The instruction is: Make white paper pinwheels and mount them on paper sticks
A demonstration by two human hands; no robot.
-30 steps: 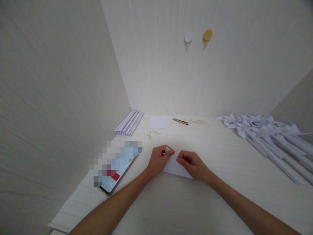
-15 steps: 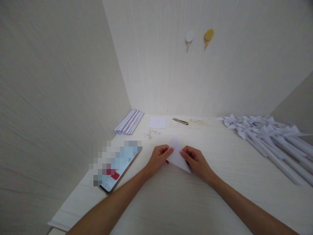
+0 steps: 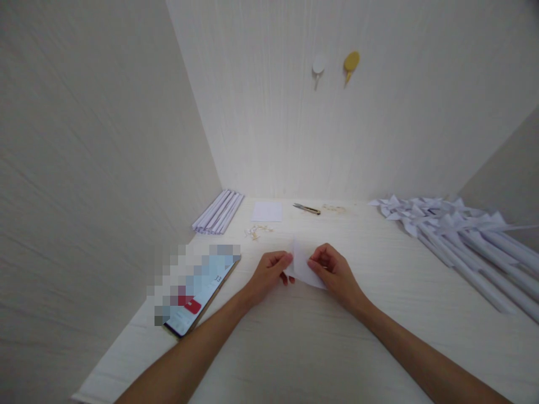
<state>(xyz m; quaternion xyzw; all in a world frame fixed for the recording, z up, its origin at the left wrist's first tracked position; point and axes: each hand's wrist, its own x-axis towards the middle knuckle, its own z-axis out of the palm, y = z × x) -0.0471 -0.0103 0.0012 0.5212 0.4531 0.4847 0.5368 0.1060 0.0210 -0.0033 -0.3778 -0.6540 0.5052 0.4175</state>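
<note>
Between my two hands a small sheet of white paper (image 3: 304,268) is held above the table, with a fold or edge running up near its left side. My left hand (image 3: 273,270) pinches its left edge between thumb and fingers. On the other side my right hand (image 3: 332,272) grips the sheet's right part, thumb on top. Beyond the hands, a flat stack or sheet of white paper (image 3: 266,212) lies close to the back wall. Small pale pieces (image 3: 257,231), too small to name surely, are scattered in front of it.
Thread snips (image 3: 307,209) lie by the wall, beside loose tan bits (image 3: 334,209). Rolled paper sticks (image 3: 219,213) are bundled at back left. A phone (image 3: 202,292) rests by my left forearm. Paper pinwheels on rolled sticks (image 3: 455,235) pile up at right. Two hooks (image 3: 351,60) are on the wall.
The paper has turned from a folded triangle shape into a more opened sheet, and my fingers have shifted on it. My view has swung slightly.
</note>
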